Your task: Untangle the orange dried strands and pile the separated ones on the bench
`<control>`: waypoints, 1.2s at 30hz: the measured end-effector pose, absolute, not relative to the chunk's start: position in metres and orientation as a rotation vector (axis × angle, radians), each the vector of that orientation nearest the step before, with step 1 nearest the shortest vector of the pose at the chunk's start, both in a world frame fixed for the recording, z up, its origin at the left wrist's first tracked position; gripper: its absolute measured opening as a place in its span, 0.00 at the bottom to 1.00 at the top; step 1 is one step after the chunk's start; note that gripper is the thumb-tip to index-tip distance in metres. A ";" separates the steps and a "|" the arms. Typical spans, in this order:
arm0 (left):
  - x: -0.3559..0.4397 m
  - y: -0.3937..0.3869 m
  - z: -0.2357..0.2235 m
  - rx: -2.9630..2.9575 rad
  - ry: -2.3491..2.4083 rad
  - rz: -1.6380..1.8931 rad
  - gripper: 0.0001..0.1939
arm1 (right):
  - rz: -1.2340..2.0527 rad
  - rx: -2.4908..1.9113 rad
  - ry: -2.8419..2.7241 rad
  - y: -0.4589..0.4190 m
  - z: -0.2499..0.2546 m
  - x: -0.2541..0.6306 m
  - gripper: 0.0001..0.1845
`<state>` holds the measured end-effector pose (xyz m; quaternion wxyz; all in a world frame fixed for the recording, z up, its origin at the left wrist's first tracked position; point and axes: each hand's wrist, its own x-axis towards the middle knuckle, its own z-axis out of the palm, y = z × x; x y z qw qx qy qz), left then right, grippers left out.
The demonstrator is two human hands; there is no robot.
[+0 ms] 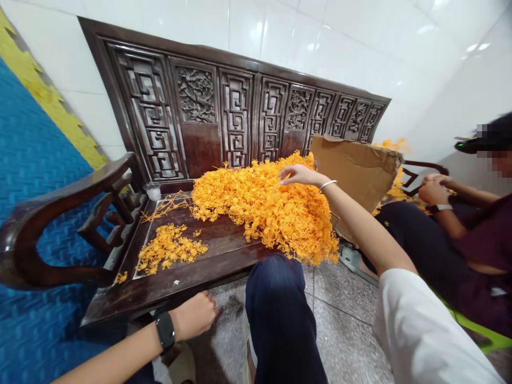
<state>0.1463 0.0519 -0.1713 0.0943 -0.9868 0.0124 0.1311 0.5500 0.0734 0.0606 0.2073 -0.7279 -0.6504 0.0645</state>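
Observation:
A large heap of orange plastic branched pieces [240, 192] lies on a dark wooden bench seat [228, 240]. Over the top of this heap reaches my right hand [300, 175], a white band on its wrist, with fingers loosely bent and apart and nothing visible in them. My left hand [196, 317], below a black wristband, is closed just off the bench's front edge; whatever its fingers hold, if anything, is hidden. A smaller spread of orange pieces [170, 249] lies at the seat's left. Behind it are thin orange sticks [170, 205].
A cardboard box [356, 168] stands right of the heap, with more orange pieces [396, 186] beyond it. Another person [476, 229] sits at the right, hands together. The bench's curved armrest [24, 229] and a small clear cup [152, 191] are at the left.

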 end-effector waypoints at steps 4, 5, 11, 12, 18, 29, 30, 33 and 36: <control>0.143 0.051 -0.180 -2.953 0.034 0.410 0.06 | -0.005 -2.247 -1.764 0.058 0.067 0.569 0.21; 0.143 0.051 -0.181 -2.959 0.031 0.406 0.06 | -0.064 -2.394 -1.731 0.055 0.066 0.574 0.24; 0.152 0.055 -0.175 -2.944 0.045 0.373 0.07 | -0.110 -2.674 -1.839 0.043 0.038 0.591 0.25; 0.155 0.055 -0.173 -2.933 0.049 0.385 0.07 | -0.133 -2.672 -1.825 0.042 0.034 0.591 0.19; 0.171 0.053 -0.164 -2.872 0.077 0.441 0.09 | -0.286 -2.609 -1.759 0.040 0.043 0.588 0.07; 0.175 0.059 -0.165 -2.863 0.053 0.487 0.10 | -0.395 -1.945 -0.994 0.044 0.076 0.611 0.12; 0.175 0.060 -0.166 -2.866 0.050 0.466 0.09 | -0.340 -1.859 -0.923 0.045 0.074 0.614 0.12; 0.173 0.061 -0.169 -2.873 0.038 0.428 0.09 | -0.193 -1.597 -0.755 0.049 0.073 0.623 0.12; 0.175 0.060 -0.167 -2.876 0.014 0.483 0.10 | -0.119 -1.427 -0.671 0.051 0.078 0.631 0.11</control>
